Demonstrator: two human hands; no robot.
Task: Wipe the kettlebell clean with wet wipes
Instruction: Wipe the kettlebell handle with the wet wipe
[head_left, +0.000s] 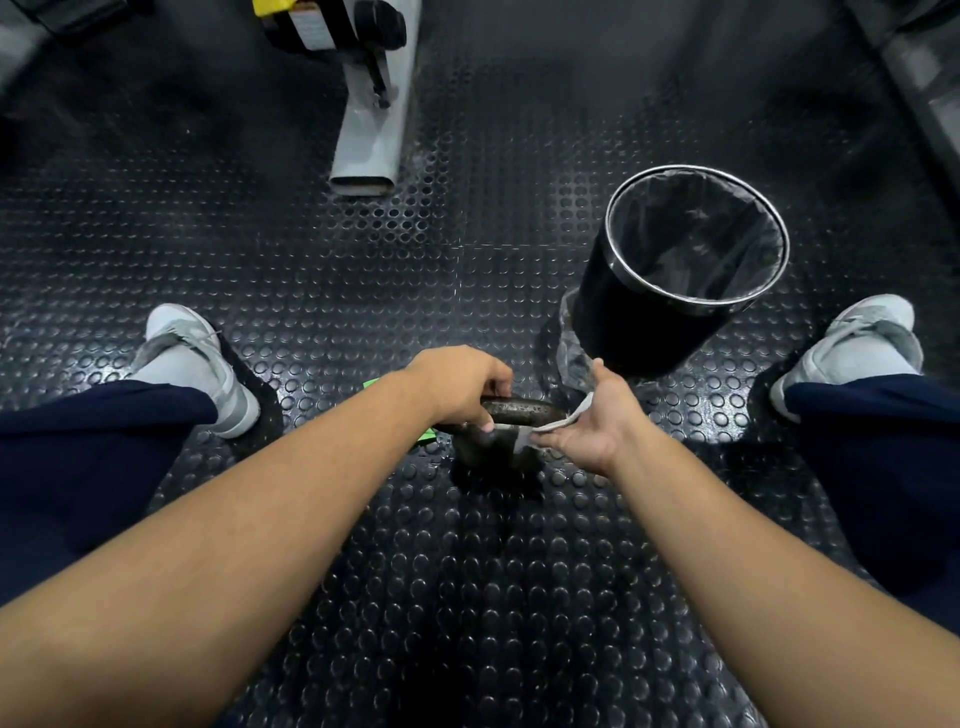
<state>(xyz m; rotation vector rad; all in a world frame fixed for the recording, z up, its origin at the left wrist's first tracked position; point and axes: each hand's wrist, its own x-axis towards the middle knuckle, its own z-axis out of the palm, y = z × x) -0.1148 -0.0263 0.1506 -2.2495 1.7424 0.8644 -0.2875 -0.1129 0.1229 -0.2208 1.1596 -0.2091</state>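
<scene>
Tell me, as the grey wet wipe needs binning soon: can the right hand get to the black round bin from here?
Probably yes. The right hand lies just short of the black round bin, open-topped and upright, with only crumpled clear plastic between them.

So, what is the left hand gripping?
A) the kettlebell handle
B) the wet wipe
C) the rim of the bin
A: the left hand curls round the kettlebell handle, while the wipe lies on the right hand.
</scene>
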